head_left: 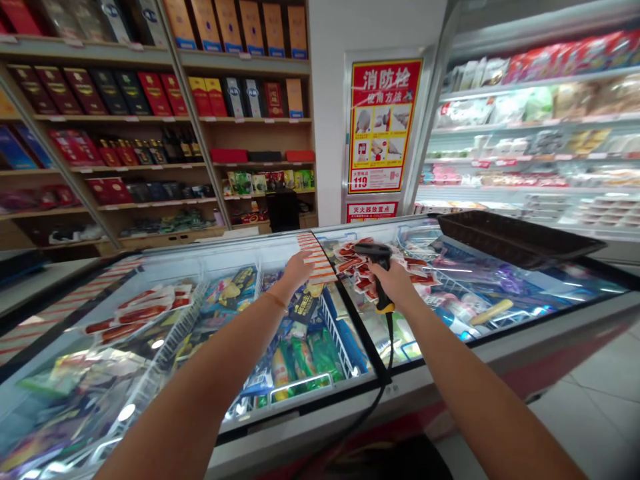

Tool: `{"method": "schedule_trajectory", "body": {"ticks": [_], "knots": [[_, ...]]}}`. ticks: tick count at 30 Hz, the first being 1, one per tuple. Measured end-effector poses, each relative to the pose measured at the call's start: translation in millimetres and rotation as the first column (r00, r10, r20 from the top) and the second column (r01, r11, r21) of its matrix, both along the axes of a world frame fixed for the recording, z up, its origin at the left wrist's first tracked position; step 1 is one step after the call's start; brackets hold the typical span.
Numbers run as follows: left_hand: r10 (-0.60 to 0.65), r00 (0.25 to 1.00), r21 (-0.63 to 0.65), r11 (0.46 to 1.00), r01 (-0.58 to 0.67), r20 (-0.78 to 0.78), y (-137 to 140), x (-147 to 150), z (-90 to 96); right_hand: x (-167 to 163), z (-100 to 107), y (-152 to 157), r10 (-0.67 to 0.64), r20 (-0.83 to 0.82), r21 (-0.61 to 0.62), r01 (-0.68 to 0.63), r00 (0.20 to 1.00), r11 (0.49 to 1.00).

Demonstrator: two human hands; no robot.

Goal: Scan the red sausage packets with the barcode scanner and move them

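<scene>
My left hand [299,269] reaches over the glass lid, its fingers stretched forward to the edge of an orange-and-white striped sheet [323,265] beside the black divider. It seems to rest there; whether it grips the edge I cannot make out. My right hand [394,283] is wrapped round the handle of a black-and-yellow barcode scanner [374,251], whose cable hangs down towards me. Below the scanner are several red-brown packs [360,272] of what look like sausages. Under the left lid lie green and yellow packets [300,360] in a white wire basket [337,333].
Chest freezers with glass lids span the front. On the right one stands a dark brown tray [520,238]. More sausage-like packs [137,313] are at left. Behind are shelves of boxes [115,90], a red poster [384,127] and a lit refrigerated display [530,123].
</scene>
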State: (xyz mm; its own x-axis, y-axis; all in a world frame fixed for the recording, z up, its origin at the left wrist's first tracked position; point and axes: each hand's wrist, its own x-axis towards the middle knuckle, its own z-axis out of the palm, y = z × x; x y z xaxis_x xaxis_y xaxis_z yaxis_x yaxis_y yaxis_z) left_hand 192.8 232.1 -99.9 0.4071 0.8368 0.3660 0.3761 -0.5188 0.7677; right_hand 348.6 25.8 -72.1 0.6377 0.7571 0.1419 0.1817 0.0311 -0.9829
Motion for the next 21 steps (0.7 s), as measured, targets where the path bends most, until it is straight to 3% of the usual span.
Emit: {"method": "schedule_trajectory", "body": {"ticks": [7, 12, 16, 21], "knots": [[0.355, 0.908, 0.165, 0.932, -0.324, -0.222, 3.6, -152.1, -17.8, -90.0, -15.4, 49.0, 0.155, -0.008, -0.003, -0.155, 0.988, 0.988], [0.565, 0.813, 0.170, 0.822, -0.543, -0.139, 20.0, -235.4, -17.4, -150.7, -23.7, 80.4, 0.265, -0.083, -0.010, -0.267, 0.961, 0.964], [0.729, 0.683, 0.198, 0.675, -0.710, -0.038, 24.4, -281.0, -13.3, -169.4, -37.4, 89.6, 0.321, -0.158, 0.019, -0.322, 0.934, 0.947], [0.897, 0.440, 0.157, 0.441, -0.884, -0.047, 18.3, -314.5, -13.6, -163.3, -49.5, 81.4, 0.330, -0.219, -0.004, -0.339, 0.918, 0.941]]}}
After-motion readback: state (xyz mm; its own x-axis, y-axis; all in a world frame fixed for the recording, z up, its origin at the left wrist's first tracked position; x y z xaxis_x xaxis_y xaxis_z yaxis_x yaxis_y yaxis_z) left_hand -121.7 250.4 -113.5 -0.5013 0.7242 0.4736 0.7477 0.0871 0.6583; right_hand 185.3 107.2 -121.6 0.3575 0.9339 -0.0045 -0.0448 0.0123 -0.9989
